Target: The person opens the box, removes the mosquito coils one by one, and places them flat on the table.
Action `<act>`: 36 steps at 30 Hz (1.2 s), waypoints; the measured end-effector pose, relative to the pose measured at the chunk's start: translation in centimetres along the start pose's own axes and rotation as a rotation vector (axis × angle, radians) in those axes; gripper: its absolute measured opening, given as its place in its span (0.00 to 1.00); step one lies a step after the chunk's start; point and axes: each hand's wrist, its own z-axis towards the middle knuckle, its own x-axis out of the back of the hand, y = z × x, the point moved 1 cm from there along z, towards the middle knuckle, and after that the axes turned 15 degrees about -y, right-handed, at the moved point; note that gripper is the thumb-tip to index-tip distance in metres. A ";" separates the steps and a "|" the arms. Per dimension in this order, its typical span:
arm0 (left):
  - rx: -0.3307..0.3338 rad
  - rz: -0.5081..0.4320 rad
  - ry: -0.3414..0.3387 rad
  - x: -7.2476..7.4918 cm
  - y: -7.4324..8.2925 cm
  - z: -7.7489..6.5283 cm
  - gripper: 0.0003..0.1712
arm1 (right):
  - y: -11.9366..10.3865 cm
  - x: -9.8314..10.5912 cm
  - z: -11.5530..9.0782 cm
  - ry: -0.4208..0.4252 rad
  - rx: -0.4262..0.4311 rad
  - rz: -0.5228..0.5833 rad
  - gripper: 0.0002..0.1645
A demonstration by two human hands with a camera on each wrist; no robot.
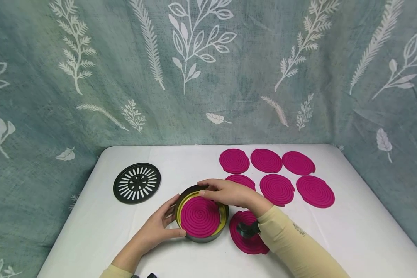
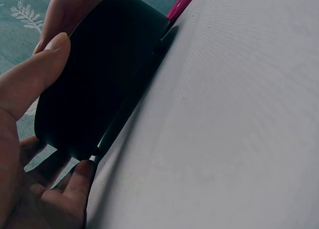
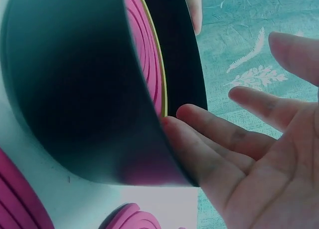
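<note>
A round black coaster holder (image 1: 202, 240) with a yellow inner rim is in the middle of the white table. Inside it lies a pink spiral coaster (image 1: 199, 217), also partly seen in the right wrist view. My left hand (image 1: 156, 226) grips the holder's left side, thumb on the near wall and fingers round the far left. At the far right rim is my right hand (image 1: 226, 192). In the right wrist view, its lower fingers (image 3: 187, 144) touch the rim, while its thumb and another finger extend away from the wall. Whether coasters lie beneath the pink one is hidden.
Several pink spiral coasters (image 1: 277, 189) lie in two rows at the back right. Another coaster (image 1: 246, 243) lies under the right wrist, partly covered by a black strap. A black slotted round lid (image 1: 119, 187) lies at the left. Leaf-patterned green cloth (image 1: 208, 127) hangs behind the table.
</note>
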 end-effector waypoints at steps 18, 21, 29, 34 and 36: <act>0.010 0.025 -0.008 -0.1 0.1 -0.1 0.66 | -0.2 -0.3 0.9 0.025 -0.015 -0.016 0.33; 0.014 0.021 -0.007 -0.1 0.2 -0.1 0.66 | -0.1 -0.2 1.0 0.045 0.009 0.016 0.31; 0.015 0.019 0.000 0.0 0.4 -0.2 0.65 | 0.2 0.1 1.0 0.073 0.034 0.120 0.27; 0.008 0.015 -0.001 0.1 0.2 0.0 0.65 | 0.4 0.4 0.8 0.064 0.046 0.173 0.27; 0.004 0.007 -0.004 0.1 0.2 0.0 0.64 | 0.6 0.5 0.9 0.059 0.053 0.187 0.27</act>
